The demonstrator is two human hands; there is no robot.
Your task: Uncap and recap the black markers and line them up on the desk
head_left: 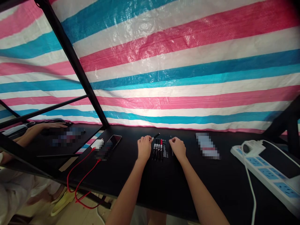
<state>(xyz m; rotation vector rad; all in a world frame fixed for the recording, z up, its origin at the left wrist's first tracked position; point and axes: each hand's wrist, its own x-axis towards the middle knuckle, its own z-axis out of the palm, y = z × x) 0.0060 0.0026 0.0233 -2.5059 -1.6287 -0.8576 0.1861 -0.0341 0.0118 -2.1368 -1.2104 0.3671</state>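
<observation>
On the black tabletop (150, 184), a row of markers (157, 150) and slim pens (164, 149) lies side by side between my hands. Most of the markers are dark with white bands; one has a red band. My left hand (144, 147) is closed on a black pen (156, 136), which points up and to the right over the row's far end. To the right of the row, my right hand (178, 148) pinches a thin pen-like stick (172, 152), largely hidden by the fingers.
A phone (114, 141), a white charger (97, 143) and red cables (82, 175) are on the left. On the right are a blurred flat item (207, 145) and a white power strip (264, 172). Another person's hand (47, 126) rests beyond the black frame post (77, 65). Striped sheeting (175, 68) hangs behind.
</observation>
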